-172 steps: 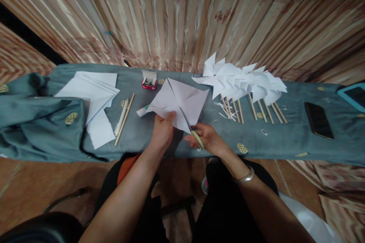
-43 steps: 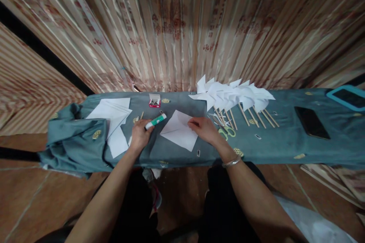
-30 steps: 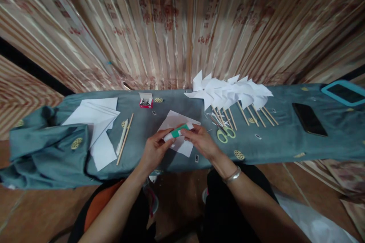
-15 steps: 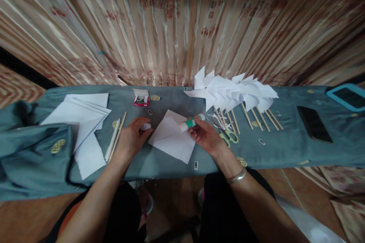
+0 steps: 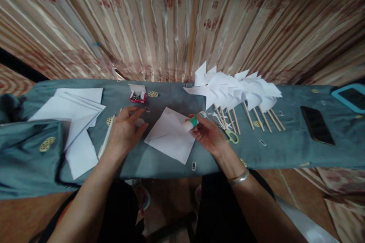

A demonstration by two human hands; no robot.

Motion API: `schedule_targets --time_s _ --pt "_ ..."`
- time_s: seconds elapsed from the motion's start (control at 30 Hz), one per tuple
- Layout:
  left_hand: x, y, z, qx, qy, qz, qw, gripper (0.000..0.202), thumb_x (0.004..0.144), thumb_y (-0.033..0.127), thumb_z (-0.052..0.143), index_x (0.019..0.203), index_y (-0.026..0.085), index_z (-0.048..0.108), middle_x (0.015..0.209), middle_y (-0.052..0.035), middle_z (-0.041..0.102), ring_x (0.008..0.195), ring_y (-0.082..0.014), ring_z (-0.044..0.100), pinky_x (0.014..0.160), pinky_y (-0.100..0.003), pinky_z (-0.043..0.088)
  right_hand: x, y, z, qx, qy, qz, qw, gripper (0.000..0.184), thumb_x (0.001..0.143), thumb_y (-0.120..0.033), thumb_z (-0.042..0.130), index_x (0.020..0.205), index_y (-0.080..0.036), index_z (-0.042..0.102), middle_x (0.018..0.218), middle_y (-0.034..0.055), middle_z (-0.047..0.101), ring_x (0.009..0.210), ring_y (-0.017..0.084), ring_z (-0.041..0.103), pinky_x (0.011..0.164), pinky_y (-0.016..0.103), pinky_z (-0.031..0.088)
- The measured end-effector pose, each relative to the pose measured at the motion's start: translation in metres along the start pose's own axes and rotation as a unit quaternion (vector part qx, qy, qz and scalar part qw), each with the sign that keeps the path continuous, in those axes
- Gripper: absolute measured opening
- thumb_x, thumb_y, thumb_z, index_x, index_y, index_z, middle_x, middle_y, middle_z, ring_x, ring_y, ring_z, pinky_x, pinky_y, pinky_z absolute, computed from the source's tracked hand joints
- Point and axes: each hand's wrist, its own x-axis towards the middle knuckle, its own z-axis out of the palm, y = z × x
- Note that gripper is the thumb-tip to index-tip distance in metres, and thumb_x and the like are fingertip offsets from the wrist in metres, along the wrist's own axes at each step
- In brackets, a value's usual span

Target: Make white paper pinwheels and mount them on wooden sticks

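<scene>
My right hand (image 5: 209,133) grips a green and white glue stick (image 5: 193,122), its pale end over the folded white paper (image 5: 171,136). To the left, my left hand (image 5: 127,129) is open, thumb and fingers apart around a small white cap (image 5: 139,122). Whether the fingers still touch the cap is hard to tell. Beneath that hand lie a white pen-like stick (image 5: 106,138) and a wooden stick, mostly hidden. White paper pinwheels (image 5: 212,89) on wooden sticks overlap in a row at the back right. Green-handled scissors (image 5: 232,136) lie beside my right hand.
A red box of metal pins (image 5: 138,97) stands open at the back. Stacked white sheets (image 5: 76,112) lie on the left by bunched cloth. A black phone (image 5: 317,125) and a blue-framed tablet (image 5: 349,97) are on the right. Paper scraps (image 5: 225,121) lie near the scissors. A curtain hangs behind.
The fingers of my left hand have spread around the cap, and the hand has shifted slightly left. My right hand keeps the glue stick over the paper, turned a little. The view has shifted slightly.
</scene>
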Motion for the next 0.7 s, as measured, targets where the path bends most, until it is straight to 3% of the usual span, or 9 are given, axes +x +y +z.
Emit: schedule_targets --time_s 0.07,0.13,0.23,0.3,0.37,0.5,0.7 --pt "-0.004 0.011 -0.001 0.017 0.032 0.015 0.999 0.034 0.084 0.03 0.055 0.115 0.018 0.064 0.12 -0.0142 0.059 0.103 -0.0315 0.059 0.087 -0.048 0.048 0.003 -0.003 0.0 -0.024 0.006 -0.013 1.0 0.031 0.066 -0.039 0.08 0.086 -0.018 0.07 0.08 0.0007 0.072 0.052 0.005 0.054 0.045 0.016 0.044" --pt "-0.012 0.025 0.002 -0.04 0.05 0.071 0.995 0.028 0.089 0.025 0.048 0.109 0.017 0.066 0.113 -0.0139 0.062 0.101 -0.0277 0.059 0.086 -0.043 0.048 0.006 -0.005 0.001 -0.055 0.015 -0.039 0.998 0.033 0.062 -0.035 0.083 0.088 -0.019 0.069 0.081 -0.0008 0.072 0.055 0.005 0.056 0.048 0.017 0.045" --pt "-0.03 0.05 0.014 -0.099 -0.005 0.138 0.985 0.027 0.093 0.023 0.045 0.105 0.019 0.068 0.108 -0.0107 0.065 0.094 -0.0234 0.059 0.082 -0.04 0.048 0.011 -0.003 0.006 -0.121 0.029 -0.091 0.988 0.035 0.059 -0.033 0.084 0.089 -0.022 0.069 0.078 -0.0029 0.071 0.06 0.007 0.057 0.053 0.02 0.046" --pt "-0.043 0.063 0.021 -0.09 -0.046 0.148 0.984 0.03 0.094 0.029 0.045 0.115 0.022 0.065 0.121 -0.0121 0.062 0.108 -0.0285 0.055 0.085 -0.044 0.046 0.013 0.001 0.011 -0.182 0.036 -0.13 0.974 0.032 0.06 -0.037 0.082 0.085 -0.022 0.067 0.073 -0.0036 0.069 0.061 0.01 0.057 0.055 0.022 0.046" --pt "-0.051 0.072 0.027 -0.071 -0.083 0.134 0.985 0.037 0.091 0.041 0.05 0.124 0.026 0.061 0.139 -0.0135 0.05 0.123 -0.0341 0.046 0.092 -0.049 0.041 0.012 0.005 0.014 -0.255 0.037 -0.16 0.953 0.03 0.063 -0.043 0.079 0.079 -0.022 0.065 0.07 -0.0033 0.066 0.062 0.012 0.058 0.057 0.025 0.047" --pt "-0.059 0.074 0.03 -0.048 -0.125 0.124 0.983 0.048 0.087 0.053 0.053 0.13 0.032 0.056 0.15 -0.0142 0.036 0.138 -0.0398 0.028 0.099 -0.056 0.033 0.01 0.012 0.018 -0.364 0.034 -0.185 0.912 0.033 0.069 -0.049 0.073 0.077 -0.02 0.06 0.071 -0.0001 0.066 0.068 0.016 0.061 0.063 0.029 0.049" --pt "-0.061 0.071 0.029 -0.047 -0.132 0.138 0.98 0.05 0.088 0.053 0.05 0.13 0.027 0.056 0.151 -0.0195 0.034 0.14 -0.0422 0.026 0.101 -0.059 0.031 0.011 0.018 0.017 -0.466 0.054 -0.197 0.861 0.029 0.076 -0.046 0.067 0.081 -0.019 0.059 0.073 0.0007 0.066 0.065 0.015 0.061 0.061 0.028 0.048"
